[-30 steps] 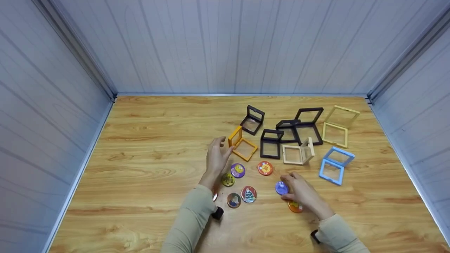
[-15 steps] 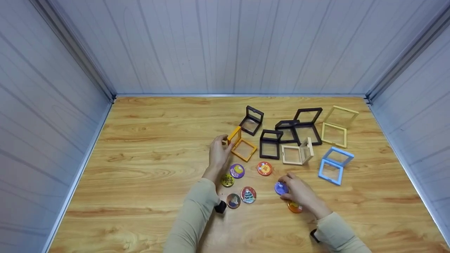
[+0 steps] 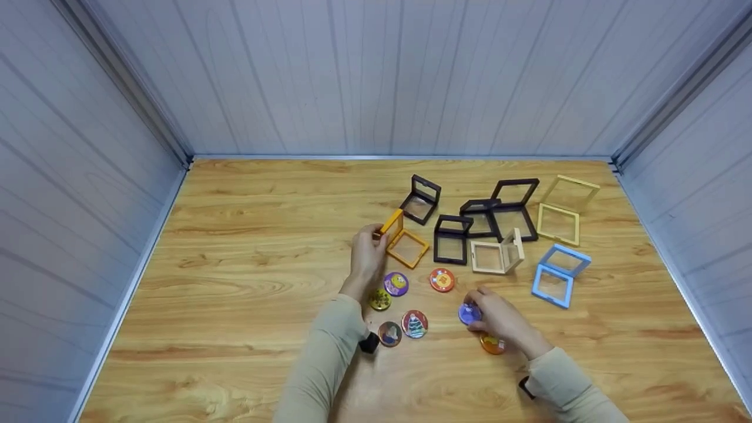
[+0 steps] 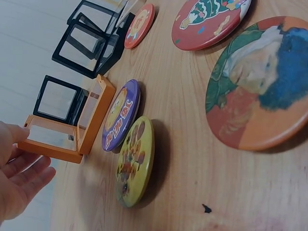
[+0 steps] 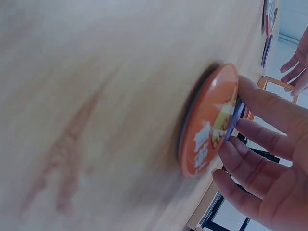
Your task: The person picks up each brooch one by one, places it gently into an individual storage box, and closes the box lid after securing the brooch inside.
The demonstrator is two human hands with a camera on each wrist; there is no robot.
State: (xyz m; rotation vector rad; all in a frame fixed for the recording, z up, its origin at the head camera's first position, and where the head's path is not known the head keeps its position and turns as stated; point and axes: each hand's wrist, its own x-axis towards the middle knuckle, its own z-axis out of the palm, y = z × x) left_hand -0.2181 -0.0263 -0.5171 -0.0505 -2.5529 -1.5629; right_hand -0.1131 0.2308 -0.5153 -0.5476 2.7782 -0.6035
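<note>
My left hand [image 3: 365,257] pinches the raised lid of an orange hinged display frame [image 3: 421,257] between thumb and fingers; its clear-windowed base lies on the table. My right hand [image 3: 500,318] holds a round blue-violet badge [image 3: 468,315] by its edge, thumb and fingers on opposite sides. Close under that palm lies an orange badge [image 5: 204,132], partly covering the blue-violet one in the right wrist view. Near my left wrist are a purple badge [image 3: 396,284] and a yellow-green badge [image 4: 136,161].
Between the hands lie a red-orange badge [image 3: 442,280], a Christmas-tree badge [image 3: 415,324] and a portrait badge [image 3: 390,333]. Behind stand several opened black frames [image 3: 450,261], plus beige [image 3: 487,272], blue [image 3: 551,300] and yellow [image 3: 558,241] ones. Panelled walls [image 3: 376,82] enclose the table.
My left hand has shifted slightly up and right, closing its fingers on the orange frame's lid. A badge by the left wrist has become hidden under the sleeve. The right hand barely moved.
</note>
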